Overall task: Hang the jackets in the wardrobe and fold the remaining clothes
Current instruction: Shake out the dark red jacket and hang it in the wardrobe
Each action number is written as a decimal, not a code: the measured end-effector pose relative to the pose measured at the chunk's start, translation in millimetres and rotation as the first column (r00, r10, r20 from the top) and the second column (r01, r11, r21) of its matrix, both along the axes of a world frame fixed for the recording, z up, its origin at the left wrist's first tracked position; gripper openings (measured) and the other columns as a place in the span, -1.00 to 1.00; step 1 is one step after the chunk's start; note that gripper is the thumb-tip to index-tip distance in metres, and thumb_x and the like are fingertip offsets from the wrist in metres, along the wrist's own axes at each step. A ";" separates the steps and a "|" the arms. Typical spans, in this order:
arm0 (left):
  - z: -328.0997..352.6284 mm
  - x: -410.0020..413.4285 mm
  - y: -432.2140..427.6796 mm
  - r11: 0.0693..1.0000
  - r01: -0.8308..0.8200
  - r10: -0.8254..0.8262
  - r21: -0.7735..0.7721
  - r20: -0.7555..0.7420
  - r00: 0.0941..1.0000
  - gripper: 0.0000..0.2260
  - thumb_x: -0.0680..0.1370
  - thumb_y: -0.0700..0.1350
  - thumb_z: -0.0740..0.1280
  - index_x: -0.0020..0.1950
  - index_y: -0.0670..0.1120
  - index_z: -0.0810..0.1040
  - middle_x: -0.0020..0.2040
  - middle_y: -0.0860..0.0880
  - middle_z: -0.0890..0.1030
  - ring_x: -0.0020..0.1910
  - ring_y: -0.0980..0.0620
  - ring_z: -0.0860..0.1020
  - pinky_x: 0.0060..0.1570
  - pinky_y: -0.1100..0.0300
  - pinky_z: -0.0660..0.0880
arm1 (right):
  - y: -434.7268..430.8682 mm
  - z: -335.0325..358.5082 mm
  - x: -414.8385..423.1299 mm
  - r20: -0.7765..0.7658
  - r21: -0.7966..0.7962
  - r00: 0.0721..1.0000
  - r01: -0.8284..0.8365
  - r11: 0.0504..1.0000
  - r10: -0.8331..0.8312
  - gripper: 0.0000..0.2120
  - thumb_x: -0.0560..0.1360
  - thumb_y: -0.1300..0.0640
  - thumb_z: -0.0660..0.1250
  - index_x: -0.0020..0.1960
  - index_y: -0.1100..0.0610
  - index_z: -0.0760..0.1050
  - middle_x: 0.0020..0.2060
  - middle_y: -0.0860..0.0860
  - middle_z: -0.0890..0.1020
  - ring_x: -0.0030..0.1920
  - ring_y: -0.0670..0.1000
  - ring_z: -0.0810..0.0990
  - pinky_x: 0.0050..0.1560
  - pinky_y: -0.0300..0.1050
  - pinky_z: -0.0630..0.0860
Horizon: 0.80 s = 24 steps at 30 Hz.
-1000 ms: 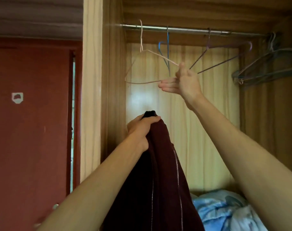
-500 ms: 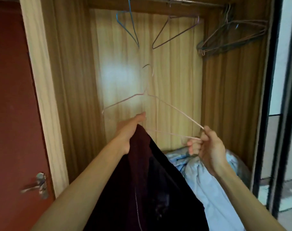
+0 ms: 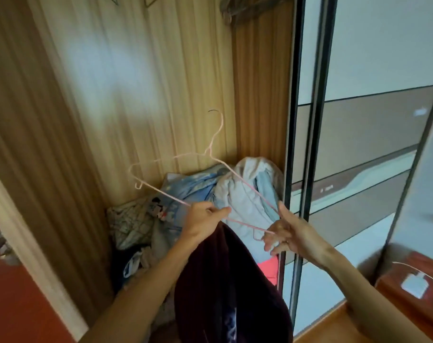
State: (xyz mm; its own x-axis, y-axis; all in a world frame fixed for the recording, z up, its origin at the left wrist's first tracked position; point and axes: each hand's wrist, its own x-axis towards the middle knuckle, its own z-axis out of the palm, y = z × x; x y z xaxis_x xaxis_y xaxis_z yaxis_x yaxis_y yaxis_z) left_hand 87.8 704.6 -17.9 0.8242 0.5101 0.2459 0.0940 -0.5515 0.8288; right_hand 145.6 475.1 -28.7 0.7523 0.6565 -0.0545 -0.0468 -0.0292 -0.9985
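- red door [image 3: 5, 305]: far left edge, stands beside the open wardrobe, no part in this step.
- wardrobe side panel [image 3: 37, 144]: wood grain; frames the open bay where the jacket is meant to hang.
- clothes heap [image 3: 133, 221]: crumpled patterned pieces on the wardrobe floor, unfolded; judged to be the folding work yet to come.
- pink wire hanger [image 3: 208, 154]: off the rail, held low in front of the body, hook up, tilted. it is brought down to working height so a garment can be threaded on.
- left hand [image 3: 205, 219]: fingers curled tight round the jacket's top edge, with the hanger's bottom bar passing through the same grip, keeping cloth and wire together.
- maroon jacket [image 3: 223, 280]: hangs limp from the left hand, below the hanger, not yet on it.
- pale blue and white bedding bundle [image 3: 242, 191]: stuffed in the bay's back corner, behind the hanger.
- right hand [image 3: 289, 233]: fingers spread and loose, the hanger's right corner lying against them; steadies rather than clamps, probably free to tuck a shoulder in next.
- sliding door [image 3: 312, 144]: dark-framed, pushed aside.
- white charger [image 3: 414, 284]: on a wooden counter [image 3: 396, 300], lower right.
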 end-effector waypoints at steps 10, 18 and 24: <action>-24.8 11.1 -67.5 0.922 0.239 -0.242 0.306 -0.029 0.970 -0.63 0.37 -0.02 0.56 -0.44 0.05 0.39 -0.44 0.10 0.47 -0.38 0.10 0.46 -0.30 0.18 0.40 | -5.4 48.4 -8.8 0.122 0.124 0.986 0.100 0.987 -0.115 -0.61 0.45 -0.08 0.47 0.15 0.13 0.55 -0.26 0.08 0.56 -0.38 -0.01 0.48 -0.32 -0.17 0.46; -21.1 -17.9 -93.1 0.751 0.641 -0.589 0.158 -0.279 0.758 -0.50 0.27 0.07 0.65 0.13 0.12 0.55 -0.06 0.10 0.56 -0.12 0.14 0.52 -0.11 0.29 0.43 | -64.6 30.5 -13.9 0.067 0.144 0.865 0.485 0.862 -0.498 -0.43 0.49 -0.40 0.21 -0.41 0.04 0.34 -0.48 -0.01 0.20 -0.47 -0.03 0.12 -0.47 -0.18 0.11; -38.4 -24.2 -114.8 0.531 0.779 -0.659 0.332 -0.416 0.627 -0.04 0.38 -0.24 0.57 0.48 0.47 0.14 -0.17 -0.14 0.46 -0.21 -0.11 0.46 -0.16 0.19 0.45 | -128.1 -2.6 -28.2 0.165 0.041 0.632 0.763 0.645 -0.757 -0.61 0.58 -0.01 0.22 -0.29 0.22 0.51 -0.40 0.12 0.54 -0.41 0.02 0.47 -0.33 -0.13 0.43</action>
